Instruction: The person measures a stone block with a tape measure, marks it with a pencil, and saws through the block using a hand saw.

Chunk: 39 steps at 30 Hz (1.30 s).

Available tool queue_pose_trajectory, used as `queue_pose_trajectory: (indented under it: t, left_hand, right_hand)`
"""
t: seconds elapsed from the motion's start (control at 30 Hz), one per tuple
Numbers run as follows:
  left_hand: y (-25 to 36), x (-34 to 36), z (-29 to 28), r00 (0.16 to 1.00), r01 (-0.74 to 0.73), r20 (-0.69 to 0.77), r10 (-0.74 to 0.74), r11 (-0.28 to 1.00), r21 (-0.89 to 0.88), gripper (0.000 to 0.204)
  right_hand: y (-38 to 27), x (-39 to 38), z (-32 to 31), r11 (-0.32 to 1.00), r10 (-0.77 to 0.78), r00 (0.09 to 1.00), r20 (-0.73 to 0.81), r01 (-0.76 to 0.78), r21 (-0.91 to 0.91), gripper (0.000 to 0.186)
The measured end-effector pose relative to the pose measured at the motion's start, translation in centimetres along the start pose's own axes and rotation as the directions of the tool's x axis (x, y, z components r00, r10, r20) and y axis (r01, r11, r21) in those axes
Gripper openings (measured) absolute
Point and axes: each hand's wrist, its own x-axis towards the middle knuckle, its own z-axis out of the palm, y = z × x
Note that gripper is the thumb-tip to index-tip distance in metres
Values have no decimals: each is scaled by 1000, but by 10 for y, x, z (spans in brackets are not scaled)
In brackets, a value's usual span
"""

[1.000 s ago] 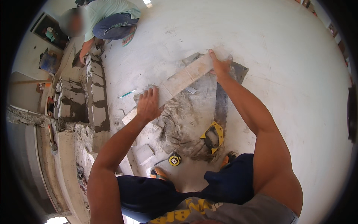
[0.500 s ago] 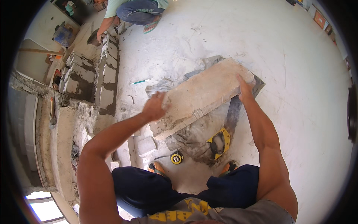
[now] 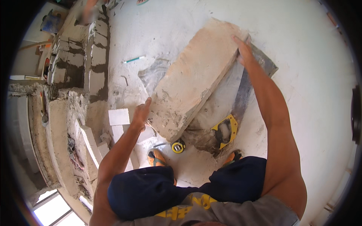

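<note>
A long, thick, pale beige block point(image 3: 200, 75) with rough, dusty faces lies slantwise before me, its near end to the left. My left hand point(image 3: 141, 113) grips the near-left corner of this block, thumb up along the edge. Around the far right edge, my right hand point(image 3: 244, 52) holds the other end, thumb on top and fingers partly hidden beneath. A hand saw with a yellow and black handle point(image 3: 233, 132) rests under and beside the block, its blade running toward my right hand. Close to the near end sits a yellow and black tape measure point(image 3: 178, 146).
Crumpled grey plastic sheeting point(image 3: 264, 62) spreads under the block. A teal and white pen-like stick point(image 3: 134, 59) lies beyond it. White block offcuts point(image 3: 119, 117) are at left, near a low mortared block wall point(image 3: 98, 49). A co-worker's blurred arm point(image 3: 89, 10) reaches in at the top.
The block has turned, its far end swinging away from me and its near end moving rightward. My left hand has moved down to its near corner and closed on it. The co-worker is mostly out of view.
</note>
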Motion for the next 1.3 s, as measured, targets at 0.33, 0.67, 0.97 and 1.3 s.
queue_pose_trajectory:
  t: [0.33,0.67,0.97,1.3]
  left_hand:
    - [-24,-142,19,950,299,233,-207,814,-499,85]
    - [6,-163,64,903,384,391,-180,744,-546,87]
    - [-28,-139,87,865,335,500,-37,785,-521,72]
    - [-95,-132,86,744,-667,542,391,474,574,93]
  right_hand:
    - [68,42,56,923,218,967,133,-160,-351,80]
    - [63,60,66,741,96,995,26,-54,-669,87]
    - [44,6,62,342,-206,953,222,282,-896,107]
    - [2,-89,3,31,-112,916,385,391,-920,90]
